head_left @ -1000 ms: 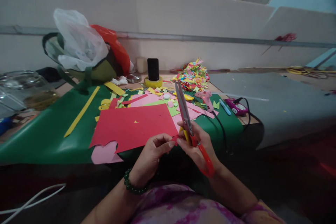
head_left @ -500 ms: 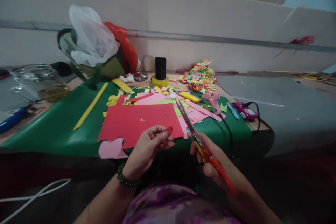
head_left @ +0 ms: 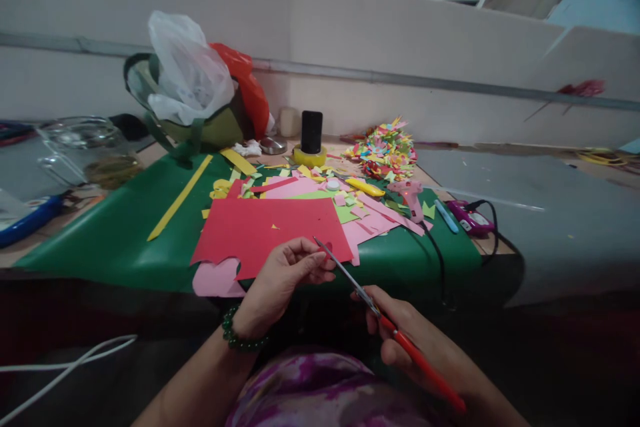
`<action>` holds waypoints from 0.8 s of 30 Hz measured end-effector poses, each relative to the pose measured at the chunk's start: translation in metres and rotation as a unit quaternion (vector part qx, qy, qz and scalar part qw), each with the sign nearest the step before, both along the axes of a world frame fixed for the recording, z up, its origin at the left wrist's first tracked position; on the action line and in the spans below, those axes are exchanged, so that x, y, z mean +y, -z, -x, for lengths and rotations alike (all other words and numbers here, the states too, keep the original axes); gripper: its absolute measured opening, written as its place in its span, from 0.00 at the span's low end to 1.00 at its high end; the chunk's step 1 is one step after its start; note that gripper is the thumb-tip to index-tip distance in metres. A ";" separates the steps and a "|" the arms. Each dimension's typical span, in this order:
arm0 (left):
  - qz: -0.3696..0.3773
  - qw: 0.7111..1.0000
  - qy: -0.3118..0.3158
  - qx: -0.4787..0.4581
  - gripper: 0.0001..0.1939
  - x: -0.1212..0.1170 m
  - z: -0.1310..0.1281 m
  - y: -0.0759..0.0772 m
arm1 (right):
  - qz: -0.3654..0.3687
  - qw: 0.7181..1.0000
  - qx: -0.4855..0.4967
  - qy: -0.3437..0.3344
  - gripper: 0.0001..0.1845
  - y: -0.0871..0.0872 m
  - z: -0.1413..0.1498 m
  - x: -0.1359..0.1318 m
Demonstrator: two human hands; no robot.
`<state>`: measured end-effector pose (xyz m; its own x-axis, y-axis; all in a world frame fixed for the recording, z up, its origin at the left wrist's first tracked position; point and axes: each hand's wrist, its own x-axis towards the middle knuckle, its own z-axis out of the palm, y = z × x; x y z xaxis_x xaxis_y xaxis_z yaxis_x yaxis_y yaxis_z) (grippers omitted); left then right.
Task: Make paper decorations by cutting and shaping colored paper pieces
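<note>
My left hand (head_left: pixel 295 267) pinches a small piece of red paper (head_left: pixel 327 251) between thumb and fingers. In my right hand (head_left: pixel 400 327) is a pair of scissors (head_left: pixel 400 337) with a red handle, its long blades pointing up and left. The blade tips lie at the small red piece, close to my left fingertips; whether they are cutting into it I cannot tell. Behind my left hand a large red paper sheet (head_left: pixel 270 230) with curved cut-outs along its near edge lies on the green sheet (head_left: pixel 130 240). Pink paper (head_left: pixel 217 278) shows under its near left corner.
A pink glue gun (head_left: pixel 411 199) with a black cord, a light blue pen (head_left: pixel 446 216) and a purple device (head_left: pixel 470 219) stand at right. Farther back are a yellow cutter (head_left: pixel 365 187), a phone (head_left: pixel 311 132), a heap of colourful paper pieces (head_left: pixel 385 150) and a bag (head_left: pixel 210 127).
The scissors have swung left and down, bringing their blades from beside the red sheet to the small red piece. My left hand keeps its pinch. The view has shifted slightly.
</note>
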<state>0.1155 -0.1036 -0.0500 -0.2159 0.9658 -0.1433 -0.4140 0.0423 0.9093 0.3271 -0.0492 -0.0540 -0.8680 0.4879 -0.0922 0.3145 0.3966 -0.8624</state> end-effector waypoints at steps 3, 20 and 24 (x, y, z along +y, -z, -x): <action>-0.009 1.000 -0.003 0.018 0.17 -0.001 0.000 0.000 | -0.005 1.000 0.005 -0.003 0.34 0.004 0.000 0.001; 0.004 0.999 -0.005 0.032 0.16 -0.001 0.004 -0.001 | -0.006 1.000 0.012 -0.007 0.46 -0.002 0.002 0.000; 0.005 1.000 -0.013 0.027 0.17 -0.001 0.004 -0.002 | 0.004 1.000 0.017 -0.008 0.45 0.000 0.001 0.001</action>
<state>0.1120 -0.1043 -0.0478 -0.2479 0.9584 -0.1414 -0.3659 0.0425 0.9297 0.3266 -0.0485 -0.0543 -0.8788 0.4725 -0.0667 0.2784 0.3941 -0.8759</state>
